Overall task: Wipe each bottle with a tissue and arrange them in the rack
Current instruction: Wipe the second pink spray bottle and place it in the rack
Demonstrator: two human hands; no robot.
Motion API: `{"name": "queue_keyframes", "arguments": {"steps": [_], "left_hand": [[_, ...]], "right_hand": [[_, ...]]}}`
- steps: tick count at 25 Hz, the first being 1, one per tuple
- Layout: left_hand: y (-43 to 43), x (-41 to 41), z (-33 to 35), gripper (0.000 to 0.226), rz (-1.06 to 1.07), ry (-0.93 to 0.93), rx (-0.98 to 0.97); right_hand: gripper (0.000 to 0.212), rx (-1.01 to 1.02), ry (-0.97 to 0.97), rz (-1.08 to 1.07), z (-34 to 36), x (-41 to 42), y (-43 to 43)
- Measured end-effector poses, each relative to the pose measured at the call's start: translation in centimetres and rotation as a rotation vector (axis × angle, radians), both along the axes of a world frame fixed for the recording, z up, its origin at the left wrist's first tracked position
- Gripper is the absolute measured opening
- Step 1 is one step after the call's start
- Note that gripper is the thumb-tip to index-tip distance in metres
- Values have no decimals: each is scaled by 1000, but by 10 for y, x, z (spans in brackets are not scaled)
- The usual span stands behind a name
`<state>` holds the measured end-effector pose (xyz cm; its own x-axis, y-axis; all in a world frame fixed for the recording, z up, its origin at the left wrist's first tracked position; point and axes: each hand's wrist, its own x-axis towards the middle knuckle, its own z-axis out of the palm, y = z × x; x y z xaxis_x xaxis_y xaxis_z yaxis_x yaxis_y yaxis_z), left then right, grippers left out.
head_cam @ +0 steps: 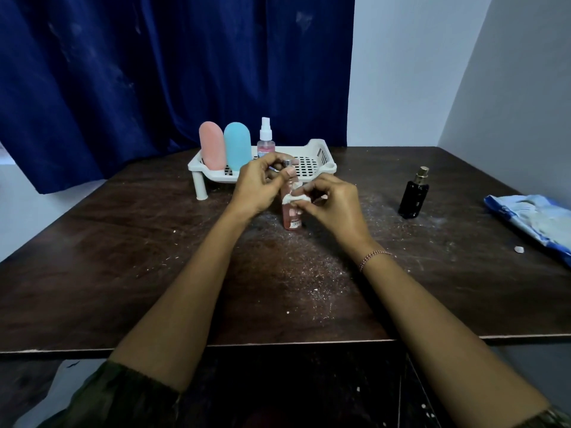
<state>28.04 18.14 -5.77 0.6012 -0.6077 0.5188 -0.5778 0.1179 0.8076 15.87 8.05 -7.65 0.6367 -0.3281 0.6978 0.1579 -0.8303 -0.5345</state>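
The left hand [259,186] grips the silver-capped top of a slim pink bottle [290,216], fingers curled round its neck. The right hand [333,205] pinches a wad of white tissue [295,198] against the bottle's middle. The bottle stands upright between both hands, above the dark table [123,242]. A small label with a barcode sits near its base, but the print is too small to read.

Just beyond the hands, the white rack [312,163] holds a pink rounded bottle [212,146], a blue rounded bottle [237,146] and a clear spray bottle [266,140]. Right of the right hand stands a black perfume bottle [414,196]. Farther right lies a blue tissue packet [537,220], its writing illegible.
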Motion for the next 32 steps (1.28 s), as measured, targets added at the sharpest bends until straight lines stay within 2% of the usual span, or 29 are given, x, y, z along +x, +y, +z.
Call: {"name": "queue_keyframes", "arguments": {"steps": [5, 9, 17, 21, 24, 28, 32], "left_hand": [[1, 2, -3, 20, -74, 162, -4], [2, 6, -5, 23, -99, 264, -37], [-5, -1, -5, 26, -207, 230, -50], [-9, -7, -2, 36, -288, 340, -110], [-9, -9, -2, 36, -325, 442, -180], [-9, -10, -6, 31, -241, 357, -110], [-12, -12, -7, 25, -283, 418, -149]], "right_hand": [[27, -139, 225, 58, -2, 0, -2], [31, -184, 281, 137, -2, -2, -1], [24, -386, 111, 43, 0, -3, 9], [20, -290, -65, -47, 1, 1, 8], [18, -223, -88, -61, 0, 2, 7], [19, -210, -103, -21, -3, 3, 6], [21, -243, -107, -2, -2, 2, 8]]}}
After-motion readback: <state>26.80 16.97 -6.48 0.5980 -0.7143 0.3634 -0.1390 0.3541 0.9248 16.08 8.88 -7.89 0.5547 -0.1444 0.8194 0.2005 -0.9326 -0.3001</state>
